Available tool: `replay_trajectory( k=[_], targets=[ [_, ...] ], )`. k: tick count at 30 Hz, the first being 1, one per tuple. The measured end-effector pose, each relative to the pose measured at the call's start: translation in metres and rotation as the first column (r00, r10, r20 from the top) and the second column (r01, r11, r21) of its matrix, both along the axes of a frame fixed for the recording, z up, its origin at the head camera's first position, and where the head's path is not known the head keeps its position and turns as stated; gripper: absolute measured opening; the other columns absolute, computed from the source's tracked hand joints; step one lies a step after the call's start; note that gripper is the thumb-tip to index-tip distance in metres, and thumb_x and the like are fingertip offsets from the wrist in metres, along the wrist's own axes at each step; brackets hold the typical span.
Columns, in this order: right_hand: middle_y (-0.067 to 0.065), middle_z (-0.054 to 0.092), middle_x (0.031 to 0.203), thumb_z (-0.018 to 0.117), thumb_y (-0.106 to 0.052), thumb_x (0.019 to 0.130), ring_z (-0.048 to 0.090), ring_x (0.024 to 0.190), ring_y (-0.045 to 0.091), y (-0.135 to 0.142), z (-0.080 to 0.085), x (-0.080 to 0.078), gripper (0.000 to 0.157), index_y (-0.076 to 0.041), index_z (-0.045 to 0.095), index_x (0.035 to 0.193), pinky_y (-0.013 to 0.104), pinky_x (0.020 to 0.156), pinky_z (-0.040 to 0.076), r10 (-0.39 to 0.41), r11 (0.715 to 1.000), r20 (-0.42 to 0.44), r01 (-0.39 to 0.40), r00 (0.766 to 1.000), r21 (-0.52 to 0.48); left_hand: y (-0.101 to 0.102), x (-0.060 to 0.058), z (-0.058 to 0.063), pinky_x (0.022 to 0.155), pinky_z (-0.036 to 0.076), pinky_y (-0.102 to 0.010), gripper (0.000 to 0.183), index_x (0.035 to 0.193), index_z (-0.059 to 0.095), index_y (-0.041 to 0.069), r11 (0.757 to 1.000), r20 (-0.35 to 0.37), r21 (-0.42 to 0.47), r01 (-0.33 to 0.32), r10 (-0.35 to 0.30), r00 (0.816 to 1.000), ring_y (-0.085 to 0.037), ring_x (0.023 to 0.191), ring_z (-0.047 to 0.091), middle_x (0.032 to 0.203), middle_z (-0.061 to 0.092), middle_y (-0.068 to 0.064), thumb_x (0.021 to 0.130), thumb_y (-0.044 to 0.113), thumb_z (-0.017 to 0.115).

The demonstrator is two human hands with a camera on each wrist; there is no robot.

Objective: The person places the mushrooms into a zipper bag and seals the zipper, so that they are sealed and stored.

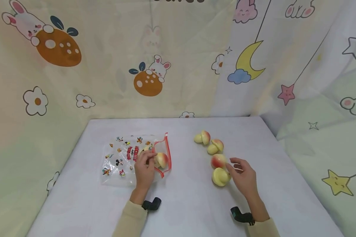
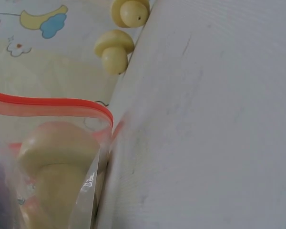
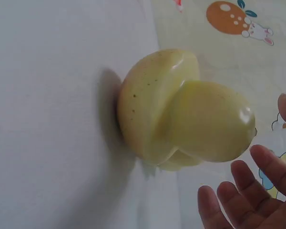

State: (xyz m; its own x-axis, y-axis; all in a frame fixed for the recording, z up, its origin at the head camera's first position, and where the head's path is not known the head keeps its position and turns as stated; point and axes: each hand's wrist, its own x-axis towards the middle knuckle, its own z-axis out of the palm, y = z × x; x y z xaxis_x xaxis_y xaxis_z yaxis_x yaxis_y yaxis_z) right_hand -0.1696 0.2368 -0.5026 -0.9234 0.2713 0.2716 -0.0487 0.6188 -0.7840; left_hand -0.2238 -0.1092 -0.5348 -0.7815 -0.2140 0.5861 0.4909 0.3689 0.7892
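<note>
A clear zip bag point(image 1: 121, 176) with cartoon prints and a red zip lies on the left of the table, its mouth facing right. My left hand point(image 1: 144, 170) is at the mouth, fingers bent and pinching the bag's upper film. Just inside sits a toy mushroom point(image 1: 162, 160) with a red-yellow cap, large through the film in the left wrist view. My right hand point(image 1: 245, 177) has thumb and fingers spread beside a pale yellow mushroom point(image 1: 220, 176), whose stem point(image 3: 212, 121) points toward the fingers point(image 3: 271, 167) in the right wrist view.
More mushrooms stand in a row behind that one: a red-capped one point(image 1: 218, 161), another point(image 1: 216, 146) and the farthest point(image 1: 203, 137). They rest on a white table point(image 1: 190, 204). A printed cloth point(image 1: 190, 65) hangs behind it and along the sides.
</note>
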Motion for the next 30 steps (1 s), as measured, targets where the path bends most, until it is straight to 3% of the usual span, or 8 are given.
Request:
replay_trajectory(
  k=[2, 4, 10, 21, 30],
  targets=[
    [0.009, 0.065, 0.118, 0.069, -0.032, 0.09, 0.063, 0.103, 0.027, 0.001, -0.006, 0.004, 0.038, -0.006, 0.064, 0.118, 0.015, 0.081, 0.049, -0.004, 1.0, 0.059, 0.004, 0.998, -0.012, -0.002, 0.0, 0.0, 0.068, 0.048, -0.013, 0.023, 0.096, 0.071, 0.005, 1.0, 0.004, 0.001, -0.008, 0.008, 1.0, -0.016, 0.084, 0.057, 0.106, 0.065, -0.005, 0.089, -0.01, 0.055],
    [0.009, 0.063, 0.121, 0.07, -0.038, 0.089, 0.061, 0.107, 0.028, 0.001, -0.011, 0.008, 0.045, -0.008, 0.062, 0.121, 0.011, 0.079, 0.045, 0.017, 1.0, 0.126, -0.014, 0.992, -0.027, -0.003, 0.001, 0.001, 0.067, 0.047, -0.014, 0.023, 0.096, 0.071, 0.004, 1.0, 0.009, 0.007, -0.016, 0.016, 1.0, -0.016, 0.083, 0.057, 0.106, 0.065, -0.005, 0.089, -0.01, 0.055],
    [0.01, 0.058, 0.13, 0.075, -0.045, 0.083, 0.06, 0.111, 0.028, 0.0, -0.019, 0.015, 0.063, -0.008, 0.055, 0.13, 0.02, 0.079, 0.05, 0.095, 0.995, 0.257, -0.082, 0.962, -0.061, -0.003, 0.001, -0.001, 0.065, 0.048, -0.015, 0.023, 0.096, 0.071, 0.005, 0.999, 0.032, 0.026, -0.026, 0.025, 0.999, -0.015, 0.08, 0.057, 0.106, 0.065, -0.005, 0.088, -0.01, 0.055],
    [0.013, 0.061, 0.12, 0.08, -0.024, 0.081, 0.062, 0.1, 0.026, -0.01, -0.025, 0.02, 0.052, -0.006, 0.058, 0.125, 0.019, 0.073, 0.051, 0.123, 0.991, 0.214, -0.11, 0.969, -0.074, -0.004, 0.002, -0.004, 0.063, 0.047, -0.014, 0.026, 0.097, 0.072, 0.007, 0.999, 0.013, 0.054, 0.004, -0.004, 1.0, -0.015, 0.078, 0.056, 0.103, 0.064, -0.005, 0.089, -0.012, 0.056],
    [0.01, 0.062, 0.119, 0.083, -0.012, 0.076, 0.064, 0.098, 0.024, -0.039, -0.02, 0.013, 0.048, -0.007, 0.062, 0.119, 0.022, 0.074, 0.055, 0.282, 0.951, 0.112, -0.262, 0.953, -0.165, -0.007, 0.003, -0.007, 0.065, 0.049, -0.015, 0.021, 0.102, 0.071, 0.005, 0.997, 0.028, 0.07, 0.028, -0.03, 0.999, -0.015, 0.08, 0.057, 0.103, 0.065, -0.005, 0.091, -0.008, 0.057]
  ],
)
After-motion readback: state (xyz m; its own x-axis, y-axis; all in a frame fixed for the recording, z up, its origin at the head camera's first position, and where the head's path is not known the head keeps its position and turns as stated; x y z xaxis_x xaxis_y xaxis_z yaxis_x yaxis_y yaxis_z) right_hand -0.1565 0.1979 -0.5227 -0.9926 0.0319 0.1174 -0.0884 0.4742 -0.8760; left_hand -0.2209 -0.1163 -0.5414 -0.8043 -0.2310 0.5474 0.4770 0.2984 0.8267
